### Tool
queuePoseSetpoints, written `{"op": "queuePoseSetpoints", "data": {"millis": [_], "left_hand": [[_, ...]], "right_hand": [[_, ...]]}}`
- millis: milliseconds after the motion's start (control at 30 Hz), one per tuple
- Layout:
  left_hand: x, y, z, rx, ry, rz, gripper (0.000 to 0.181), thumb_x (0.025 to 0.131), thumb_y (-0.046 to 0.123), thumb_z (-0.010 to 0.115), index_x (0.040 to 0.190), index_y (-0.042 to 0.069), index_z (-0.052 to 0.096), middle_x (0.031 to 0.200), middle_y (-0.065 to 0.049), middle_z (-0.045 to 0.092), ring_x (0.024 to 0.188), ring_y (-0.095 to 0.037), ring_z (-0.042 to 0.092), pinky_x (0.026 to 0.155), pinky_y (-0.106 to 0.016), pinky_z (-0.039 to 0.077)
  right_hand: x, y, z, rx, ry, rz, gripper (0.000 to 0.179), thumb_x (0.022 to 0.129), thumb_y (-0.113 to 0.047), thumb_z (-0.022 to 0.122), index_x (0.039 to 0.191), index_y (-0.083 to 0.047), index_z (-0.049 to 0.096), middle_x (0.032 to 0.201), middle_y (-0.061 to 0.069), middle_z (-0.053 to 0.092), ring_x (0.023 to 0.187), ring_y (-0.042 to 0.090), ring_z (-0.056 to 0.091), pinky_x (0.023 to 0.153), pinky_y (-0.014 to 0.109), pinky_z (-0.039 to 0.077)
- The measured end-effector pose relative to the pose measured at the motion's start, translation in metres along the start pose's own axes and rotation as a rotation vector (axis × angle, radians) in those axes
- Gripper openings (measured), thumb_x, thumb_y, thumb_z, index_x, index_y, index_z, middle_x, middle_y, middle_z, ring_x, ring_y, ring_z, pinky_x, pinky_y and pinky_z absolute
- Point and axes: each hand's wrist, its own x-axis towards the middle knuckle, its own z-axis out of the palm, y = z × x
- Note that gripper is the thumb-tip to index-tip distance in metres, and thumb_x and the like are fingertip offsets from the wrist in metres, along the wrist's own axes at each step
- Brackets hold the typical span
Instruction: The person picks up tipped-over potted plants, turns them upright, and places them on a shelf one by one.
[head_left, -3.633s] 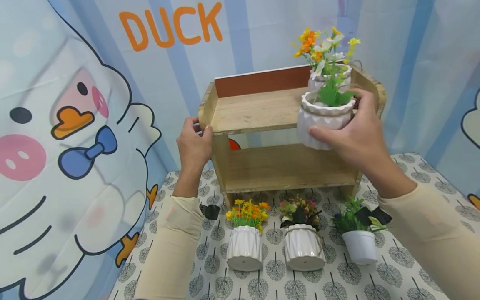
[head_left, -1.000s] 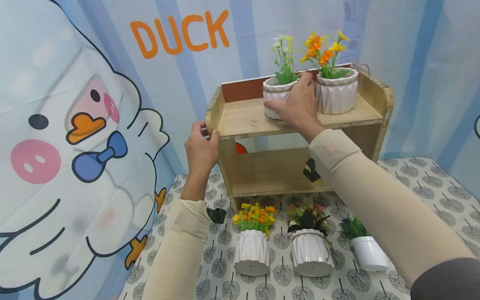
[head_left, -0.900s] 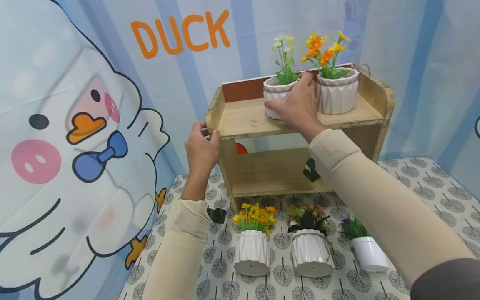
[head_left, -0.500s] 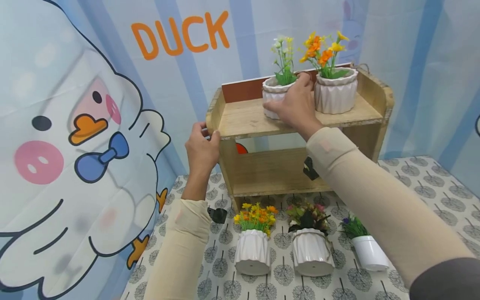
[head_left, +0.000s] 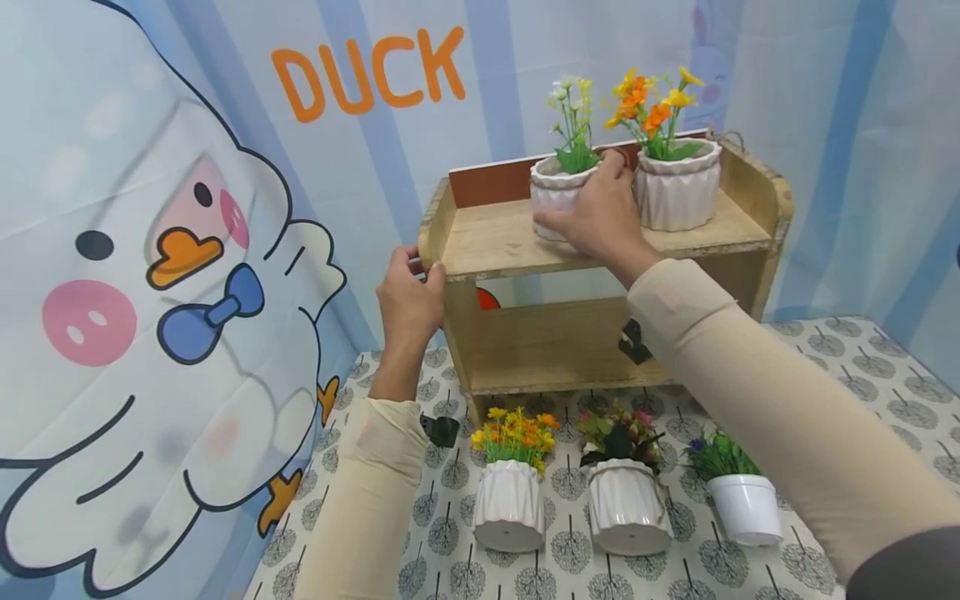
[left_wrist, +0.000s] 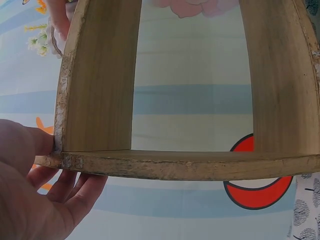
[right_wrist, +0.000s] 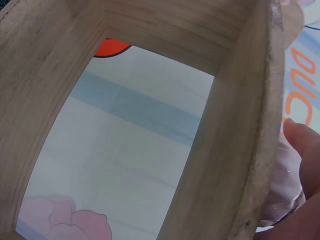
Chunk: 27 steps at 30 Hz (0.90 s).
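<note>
Pale blue striped fabric [head_left: 517,108] forms the backdrop, with orange capital letters spelling DUCK [head_left: 367,79] toward 10 o'clock and a large white cartoon duck [head_left: 247,367] with a blue bow tie toward 9 o'clock, seen from the middle of the shelf. White cloth printed with grey trees [head_left: 855,362] covers the surface, and on it stands a two-tier pale wooden shelf [head_left: 491,237] with a reddish-brown back strip [head_left: 498,184]. At the shelf's 9 o'clock, the left hand [head_left: 411,302] grips the front corner, thumb at the front edge and fingers curled along the outer side. The right hand [head_left: 606,212] grasps a white fluted ceramic pot [head_left: 551,198] of white and yellow flowers [head_left: 562,93], thumb across its near side, fingers at its 3 o'clock rim. That pot is upright on the top board, toward 11 o'clock from the shelf's middle; near it, toward 1 o'clock, stands a matching pot with orange and yellow flowers [head_left: 677,192]. On the cloth before the shelf, a fluted white pot of small yellow-orange blooms [head_left: 510,504] lies at 7 o'clock, a fluted white pot of pink and dark foliage [head_left: 630,507] at 6, their undersides showing, and a smooth white pot of green leaves [head_left: 746,508] at 5.
</note>
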Motion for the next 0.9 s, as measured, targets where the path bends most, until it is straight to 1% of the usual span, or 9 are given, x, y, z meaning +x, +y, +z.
{"op": "queuePoseSetpoints", "data": {"millis": [133,200,300,500,700,900], "left_hand": [[0.001,0.001,0.001,-0.010,-0.002,0.001,0.038,0.098,0.026,0.060,0.133,0.010,0.058,0.128,-0.014,0.070,0.109,-0.031,0.070,0.085,-0.044,0.061],[0.001,0.001,0.001,-0.011,-0.005,0.000,0.038,0.099,0.026,0.060,0.133,0.010,0.057,0.128,-0.014,0.070,0.109,-0.031,0.070,0.085,-0.044,0.061],[0.001,0.001,0.001,-0.008,-0.002,-0.001,0.039,0.099,0.027,0.060,0.134,0.011,0.057,0.128,-0.014,0.070,0.110,-0.031,0.070,0.084,-0.044,0.062],[0.000,0.001,0.000,-0.006,0.005,0.001,0.038,0.098,0.027,0.060,0.133,0.011,0.058,0.127,-0.014,0.071,0.110,-0.030,0.069,0.086,-0.044,0.061],[0.001,0.002,-0.001,-0.003,0.004,-0.005,0.038,0.098,0.026,0.060,0.133,0.011,0.058,0.127,-0.014,0.071,0.110,-0.031,0.069,0.086,-0.044,0.061],[0.001,0.002,-0.001,-0.004,0.003,-0.004,0.038,0.098,0.026,0.061,0.133,0.010,0.058,0.127,-0.014,0.071,0.109,-0.031,0.070,0.086,-0.043,0.061]], "right_hand": [[-0.006,0.002,-0.006,0.005,-0.002,-0.006,0.120,0.079,-0.053,0.081,0.159,-0.011,0.002,0.158,0.025,0.028,0.145,0.039,0.034,0.119,0.051,0.035],[-0.009,0.003,-0.008,0.013,0.002,-0.014,0.120,0.079,-0.052,0.081,0.160,-0.011,0.002,0.158,0.025,0.028,0.146,0.038,0.032,0.120,0.051,0.034],[-0.012,0.004,-0.011,0.014,-0.013,-0.035,0.117,0.081,-0.053,0.079,0.160,-0.011,0.003,0.159,0.026,0.025,0.146,0.039,0.032,0.119,0.052,0.034],[-0.019,0.007,-0.016,0.013,-0.062,-0.073,0.110,0.085,-0.053,0.075,0.159,-0.009,0.006,0.162,0.022,0.021,0.146,0.038,0.032,0.117,0.054,0.036],[-0.028,0.010,-0.022,0.015,-0.079,-0.101,0.107,0.087,-0.051,0.073,0.159,-0.006,0.008,0.160,0.020,0.025,0.143,0.034,0.035,0.117,0.052,0.037],[-0.037,0.013,-0.033,-0.019,-0.075,-0.111,0.107,0.087,-0.051,0.072,0.159,-0.003,0.011,0.158,0.023,0.030,0.142,0.037,0.038,0.115,0.056,0.039]]}}
